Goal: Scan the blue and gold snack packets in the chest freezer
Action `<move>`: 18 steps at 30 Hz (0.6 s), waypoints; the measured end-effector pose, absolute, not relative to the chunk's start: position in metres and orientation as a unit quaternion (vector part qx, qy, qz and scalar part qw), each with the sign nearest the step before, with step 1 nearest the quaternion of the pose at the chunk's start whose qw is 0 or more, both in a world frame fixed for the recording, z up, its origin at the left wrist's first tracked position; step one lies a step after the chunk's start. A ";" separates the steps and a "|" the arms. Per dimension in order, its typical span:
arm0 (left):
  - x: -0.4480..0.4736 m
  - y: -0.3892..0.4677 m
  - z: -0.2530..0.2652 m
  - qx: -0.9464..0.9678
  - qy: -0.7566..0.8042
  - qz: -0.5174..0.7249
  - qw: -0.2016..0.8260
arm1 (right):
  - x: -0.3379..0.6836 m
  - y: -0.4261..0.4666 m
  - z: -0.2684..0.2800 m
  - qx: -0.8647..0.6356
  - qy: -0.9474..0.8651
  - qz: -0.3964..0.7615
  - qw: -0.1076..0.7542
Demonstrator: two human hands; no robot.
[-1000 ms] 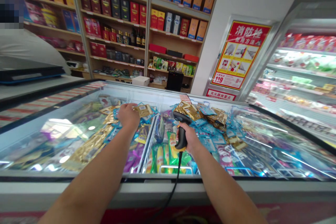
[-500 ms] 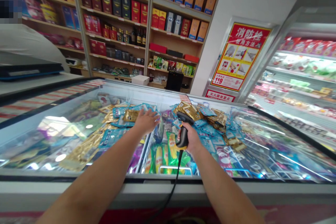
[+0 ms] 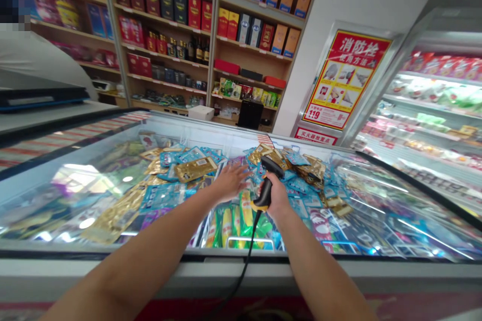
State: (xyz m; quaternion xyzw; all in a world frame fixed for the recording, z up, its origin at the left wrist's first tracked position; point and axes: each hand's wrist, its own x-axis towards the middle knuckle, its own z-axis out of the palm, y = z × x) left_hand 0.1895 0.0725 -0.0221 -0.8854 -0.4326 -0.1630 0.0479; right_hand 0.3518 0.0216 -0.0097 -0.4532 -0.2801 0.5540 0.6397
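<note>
A black and yellow barcode scanner [image 3: 264, 191] is gripped in my right hand [image 3: 277, 195], its cable hanging down over the freezer's front edge. My left hand [image 3: 231, 182] reaches over the middle of the chest freezer, fingers spread, holding nothing. To its left a gold ice cream packet [image 3: 196, 169] lies on top of several blue packets [image 3: 160, 197]. Beyond the scanner sits another heap of gold packets [image 3: 314, 168] and blue ones. Green and yellow ice cream packs [image 3: 227, 225] stand in a wire basket below my hands.
Sliding glass lids cover both ends of the freezer [image 3: 241, 267]. At the left, a person in a pale top [image 3: 41, 55] stands by a counter with a dark flat device [image 3: 41, 95]. Shelves of boxed bottles [image 3: 165, 5] and a red fire-hydrant sign [image 3: 344, 80] are behind.
My left hand has moved right, away from the gold packet, which now lies uncovered on the left heap. The scanner in my right hand has shifted slightly right and up.
</note>
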 end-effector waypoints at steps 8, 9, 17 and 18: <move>0.202 0.066 -0.015 -0.882 -0.448 -0.132 0.063 | 0.352 0.020 -0.006 -0.448 -0.242 0.565 0.649; 0.200 0.066 -0.013 -0.879 -0.451 -0.134 0.073 | 0.353 0.020 -0.007 -0.446 -0.245 0.565 0.650; 0.177 0.073 -0.011 -0.853 -0.496 -0.156 0.049 | 0.354 0.020 -0.008 -0.436 -0.258 0.573 0.645; 0.176 0.073 -0.013 -0.851 -0.497 -0.166 0.049 | 0.354 0.020 -0.007 -0.435 -0.258 0.572 0.646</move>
